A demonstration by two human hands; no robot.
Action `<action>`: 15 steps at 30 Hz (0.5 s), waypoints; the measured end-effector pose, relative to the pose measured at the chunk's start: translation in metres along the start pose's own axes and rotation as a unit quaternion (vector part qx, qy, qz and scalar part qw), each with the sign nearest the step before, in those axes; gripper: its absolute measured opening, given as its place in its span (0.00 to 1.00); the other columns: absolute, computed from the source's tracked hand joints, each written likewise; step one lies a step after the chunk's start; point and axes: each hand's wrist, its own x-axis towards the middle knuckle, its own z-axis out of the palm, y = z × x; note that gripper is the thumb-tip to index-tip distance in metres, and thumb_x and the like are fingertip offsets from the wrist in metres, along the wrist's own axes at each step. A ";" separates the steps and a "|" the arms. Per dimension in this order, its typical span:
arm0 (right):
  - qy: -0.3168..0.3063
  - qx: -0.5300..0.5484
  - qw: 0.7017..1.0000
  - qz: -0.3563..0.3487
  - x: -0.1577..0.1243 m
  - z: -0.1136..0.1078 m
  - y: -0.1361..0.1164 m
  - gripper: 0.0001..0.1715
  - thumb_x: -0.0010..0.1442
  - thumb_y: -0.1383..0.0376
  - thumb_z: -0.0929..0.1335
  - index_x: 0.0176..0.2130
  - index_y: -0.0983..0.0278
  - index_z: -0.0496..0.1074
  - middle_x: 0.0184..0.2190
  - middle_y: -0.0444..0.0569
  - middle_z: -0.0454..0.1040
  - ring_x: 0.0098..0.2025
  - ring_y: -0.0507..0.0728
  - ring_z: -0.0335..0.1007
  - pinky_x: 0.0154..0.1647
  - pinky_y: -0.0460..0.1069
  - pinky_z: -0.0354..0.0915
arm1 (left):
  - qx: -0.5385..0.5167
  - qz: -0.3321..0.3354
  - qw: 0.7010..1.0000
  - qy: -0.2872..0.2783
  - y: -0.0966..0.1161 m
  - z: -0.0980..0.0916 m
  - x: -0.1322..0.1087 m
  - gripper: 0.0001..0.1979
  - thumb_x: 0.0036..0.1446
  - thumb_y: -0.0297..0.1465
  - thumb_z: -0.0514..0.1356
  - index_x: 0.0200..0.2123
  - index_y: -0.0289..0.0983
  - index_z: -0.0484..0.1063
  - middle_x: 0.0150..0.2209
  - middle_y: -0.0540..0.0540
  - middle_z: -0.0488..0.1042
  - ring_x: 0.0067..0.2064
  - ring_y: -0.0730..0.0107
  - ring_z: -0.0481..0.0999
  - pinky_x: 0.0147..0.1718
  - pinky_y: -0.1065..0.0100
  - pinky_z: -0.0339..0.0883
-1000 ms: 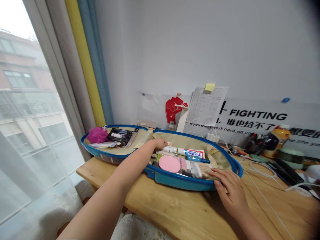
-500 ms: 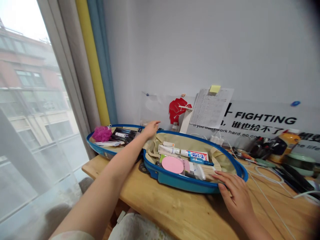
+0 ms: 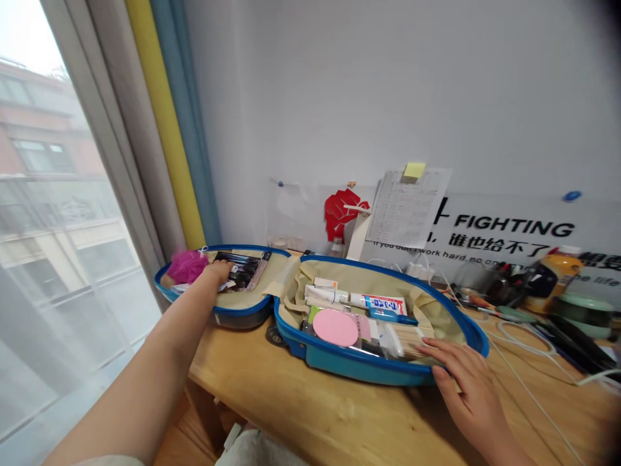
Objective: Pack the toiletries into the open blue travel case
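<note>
A blue hard-shell suitcase (image 3: 369,372) lies open with its two halves side by side. My left hand (image 3: 218,275) reaches into the left half, over a black-framed pack of dark slim items (image 3: 252,268). Its fingers bend down beside a small white tube (image 3: 235,268), and their tips are partly hidden. At the right half's front rim rests my right hand (image 3: 458,375), fingers stretched out and touching or close to a bag of cotton swabs (image 3: 405,340). In that half lie a pink oval pad (image 3: 334,327), a toothpaste box (image 3: 383,303), a blue tube (image 3: 392,316) and a white tube (image 3: 326,295).
A purple bath puff (image 3: 187,265) sits at the left half's far end. The suitcase stands on a wooden table (image 3: 339,414). White cables (image 3: 524,336), an orange bottle (image 3: 553,281) and a green lidded container (image 3: 585,314) are on the right. Curtains (image 3: 179,129) hang at left.
My left hand has moved left and down, from above the suitcase's hinge side into the left half beside the small white tube. My right hand stays at the front rim. The view has shifted slightly.
</note>
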 end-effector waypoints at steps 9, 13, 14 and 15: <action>0.005 -0.002 1.000 0.003 0.001 0.000 -0.002 0.16 0.61 0.59 0.59 0.41 0.57 0.73 0.40 0.47 0.76 0.42 0.58 0.72 0.46 0.56 0.62 | -0.010 -0.035 0.999 0.025 0.010 -0.007 -0.007 0.21 0.55 0.34 0.54 0.51 0.33 0.66 0.48 0.30 0.72 0.48 0.50 0.73 0.44 0.56 0.67; 0.008 -0.001 1.000 -0.001 0.003 -0.001 -0.005 0.16 0.61 0.59 0.59 0.41 0.57 0.73 0.40 0.47 0.77 0.42 0.58 0.72 0.45 0.56 0.62 | -0.048 -0.001 0.996 0.080 0.035 -0.036 -0.007 0.23 0.62 0.34 0.46 0.58 0.33 0.59 0.53 0.31 0.67 0.51 0.53 0.72 0.48 0.57 0.64; 0.006 -0.002 1.000 0.003 0.004 -0.001 -0.005 0.16 0.61 0.59 0.58 0.41 0.57 0.73 0.40 0.47 0.77 0.42 0.58 0.72 0.45 0.56 0.62 | -0.060 0.022 0.994 0.091 0.048 -0.044 -0.005 0.23 0.63 0.34 0.45 0.59 0.34 0.58 0.54 0.32 0.67 0.52 0.54 0.71 0.50 0.58 0.63; 0.005 -0.002 1.000 0.007 0.004 -0.001 -0.005 0.17 0.61 0.59 0.58 0.41 0.57 0.73 0.40 0.47 0.77 0.42 0.58 0.72 0.45 0.56 0.62 | -0.073 0.049 0.991 0.100 0.062 -0.053 -0.003 0.23 0.63 0.35 0.44 0.60 0.35 0.57 0.54 0.34 0.67 0.54 0.56 0.69 0.52 0.60 0.61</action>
